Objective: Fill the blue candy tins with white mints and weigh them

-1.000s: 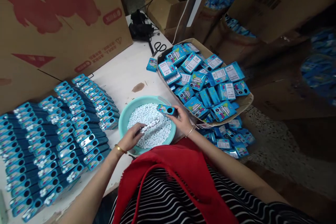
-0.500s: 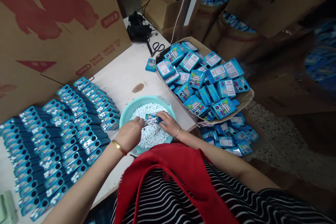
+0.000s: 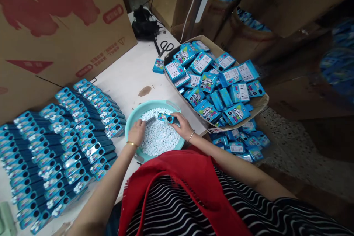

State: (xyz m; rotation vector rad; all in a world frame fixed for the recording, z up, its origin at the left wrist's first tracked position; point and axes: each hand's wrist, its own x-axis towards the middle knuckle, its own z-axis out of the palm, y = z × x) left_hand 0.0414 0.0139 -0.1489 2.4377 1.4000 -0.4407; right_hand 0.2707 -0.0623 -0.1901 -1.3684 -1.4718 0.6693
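Candy pellets (image 3: 159, 136) fill the teal basin (image 3: 132, 121) at the table's near edge. The right hand (image 3: 181, 125) pinches a small blue box (image 3: 167, 118) by its end, holding it level just above the pellets. The left hand (image 3: 136, 132) lies curled on the heap, fingers closed around a slim grey scoop (image 3: 150, 120) — or something like it. Filling would likely go best with the box kept low over the basin, so strays drop back in — not onto the table (image 3: 129, 77).
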